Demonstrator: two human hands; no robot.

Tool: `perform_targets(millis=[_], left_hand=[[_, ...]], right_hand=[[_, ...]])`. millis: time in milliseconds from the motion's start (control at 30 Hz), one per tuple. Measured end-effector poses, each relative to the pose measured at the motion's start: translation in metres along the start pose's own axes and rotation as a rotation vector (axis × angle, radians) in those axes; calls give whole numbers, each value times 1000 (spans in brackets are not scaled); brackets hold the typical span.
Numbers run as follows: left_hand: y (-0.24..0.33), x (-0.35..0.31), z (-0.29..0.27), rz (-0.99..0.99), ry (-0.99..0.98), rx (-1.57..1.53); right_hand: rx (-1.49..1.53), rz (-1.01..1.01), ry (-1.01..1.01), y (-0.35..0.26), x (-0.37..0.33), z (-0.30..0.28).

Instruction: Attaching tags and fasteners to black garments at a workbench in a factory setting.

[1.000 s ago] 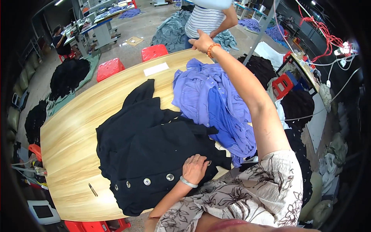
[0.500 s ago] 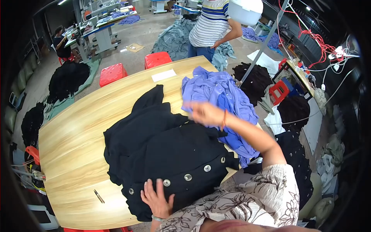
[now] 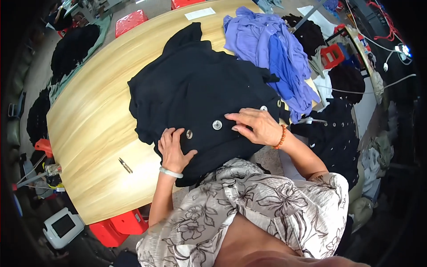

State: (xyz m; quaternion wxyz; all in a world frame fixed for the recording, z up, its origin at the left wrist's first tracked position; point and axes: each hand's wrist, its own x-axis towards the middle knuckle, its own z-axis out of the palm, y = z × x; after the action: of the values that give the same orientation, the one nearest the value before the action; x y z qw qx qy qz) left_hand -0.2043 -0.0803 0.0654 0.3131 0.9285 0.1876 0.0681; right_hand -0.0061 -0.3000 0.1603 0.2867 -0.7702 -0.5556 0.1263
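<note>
A black garment (image 3: 200, 84) with a row of large shiny buttons lies spread over the table's near side. My left hand (image 3: 172, 153) rests on its near left part, fingers apart, close to one button (image 3: 189, 134). Over the button row, my right hand (image 3: 258, 127) has its index finger and thumb apart, and nothing shows between them. Just left of those fingertips is another button (image 3: 217, 125); a third button (image 3: 263, 108) shows partly behind the hand. The other right fingers are curled and partly hidden.
The wooden table (image 3: 89, 133) carries small thread snips (image 3: 125, 165) at the left, a white paper (image 3: 200, 14) and a heap of purple garments (image 3: 253, 38) at the far right. Red stools (image 3: 131, 22) stand around it. Dark clothes (image 3: 333, 127) lie right of me.
My right hand has come down from the garment's far side to the button row. My left hand stays on the garment. The view has tilted downward, and the standing person is out of sight.
</note>
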Motion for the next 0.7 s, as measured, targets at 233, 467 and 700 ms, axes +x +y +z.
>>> perform_targets(millis=[233, 467, 700], left_hand=[[-8, 9, -23, -35, 160, -177], [155, 6, -52, 698, 414, -345], [287, -3, 14, 1218, 323, -168]], right_hand=[[-13, -131, 19, -14, -5, 16], [92, -249, 429, -13, -8, 3], [592, -277, 899, 48, -98, -43]])
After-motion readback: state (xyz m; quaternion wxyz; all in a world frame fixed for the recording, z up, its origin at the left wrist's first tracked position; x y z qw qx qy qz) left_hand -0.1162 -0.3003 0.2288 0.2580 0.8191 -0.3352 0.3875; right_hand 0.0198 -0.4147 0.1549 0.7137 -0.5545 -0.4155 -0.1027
